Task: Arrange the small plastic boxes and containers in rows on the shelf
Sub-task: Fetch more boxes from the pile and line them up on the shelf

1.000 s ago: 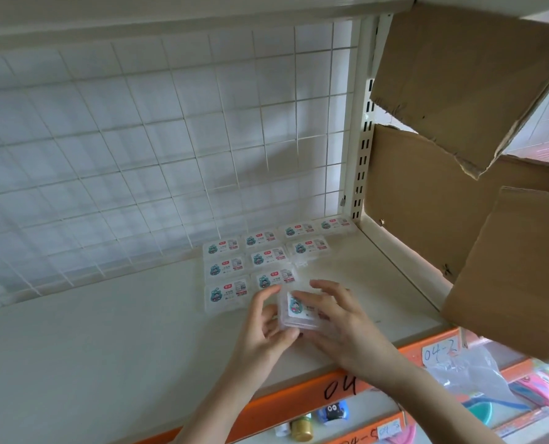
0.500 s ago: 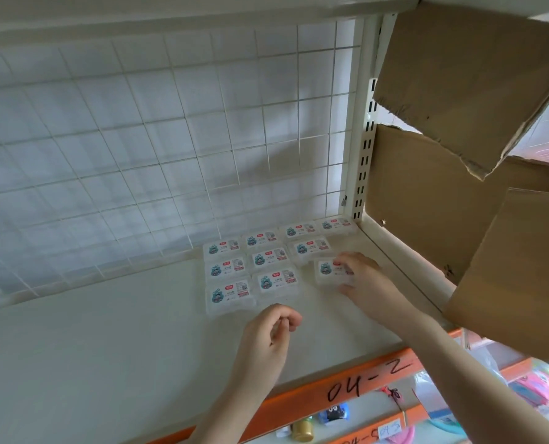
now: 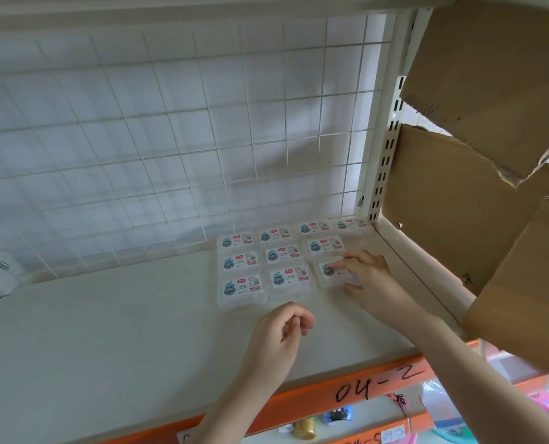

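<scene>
The right hand (image 3: 367, 277) grasps the small clear labelled plastic box (image 3: 335, 274), apparently squaring it into the near row on the white shelf (image 3: 106, 331). The left hand (image 3: 278, 334) hovers loosely curled, holding nothing.

Handwritten shelf marking

The orange front edge strip (image 3: 299, 402) of the shelf bears black handwritten "04-2" near its right end; the box labels (image 3: 282, 254) are too small to read.

— From my screen the shelf (image 3: 113, 341) reads cream, its front edge (image 3: 299, 398) orange with black handwriting.
— And the small boxes (image 3: 286, 278)?
— Clear plastic, I see white labels with a teal cartoon figure and a red tag. The wire grid (image 3: 170, 139) is white squares; the cardboard (image 3: 459, 219) is plain brown.
</scene>
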The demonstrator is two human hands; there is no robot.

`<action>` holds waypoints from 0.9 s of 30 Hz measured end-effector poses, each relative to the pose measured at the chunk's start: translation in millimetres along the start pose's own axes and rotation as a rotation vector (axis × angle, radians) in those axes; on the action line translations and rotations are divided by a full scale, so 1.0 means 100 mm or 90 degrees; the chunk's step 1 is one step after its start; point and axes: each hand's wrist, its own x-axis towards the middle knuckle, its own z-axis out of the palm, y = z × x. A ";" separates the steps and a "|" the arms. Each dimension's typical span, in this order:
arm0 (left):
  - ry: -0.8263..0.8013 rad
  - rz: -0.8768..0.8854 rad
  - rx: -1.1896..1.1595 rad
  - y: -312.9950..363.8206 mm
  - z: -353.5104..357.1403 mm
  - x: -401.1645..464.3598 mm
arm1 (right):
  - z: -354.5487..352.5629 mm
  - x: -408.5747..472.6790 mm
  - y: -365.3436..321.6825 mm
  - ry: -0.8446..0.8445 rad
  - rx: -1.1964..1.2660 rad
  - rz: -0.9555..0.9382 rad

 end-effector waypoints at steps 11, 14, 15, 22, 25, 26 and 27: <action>-0.002 -0.008 0.019 0.03 -0.01 -0.01 | 0.01 0.02 -0.07 0.003 -0.009 0.000; 0.008 0.001 0.029 0.02 -0.02 -0.02 | -0.03 -0.02 -0.15 0.047 -0.027 0.010; 0.012 0.007 0.033 0.02 -0.02 -0.02 | -0.04 -0.03 -0.19 0.063 -0.022 0.011; 0.010 0.042 0.109 -0.01 -0.26 -0.13 | -0.04 -0.02 -0.70 0.166 -0.022 -0.037; 0.045 0.031 0.141 -0.10 -0.57 -0.26 | 0.07 0.07 -0.93 0.133 0.004 -0.048; 0.059 0.024 0.157 -0.14 -0.71 -0.32 | 0.13 0.11 -1.02 0.110 0.011 -0.052; 0.074 0.012 0.175 -0.19 -0.85 -0.39 | 0.20 0.16 -1.11 0.088 0.013 -0.061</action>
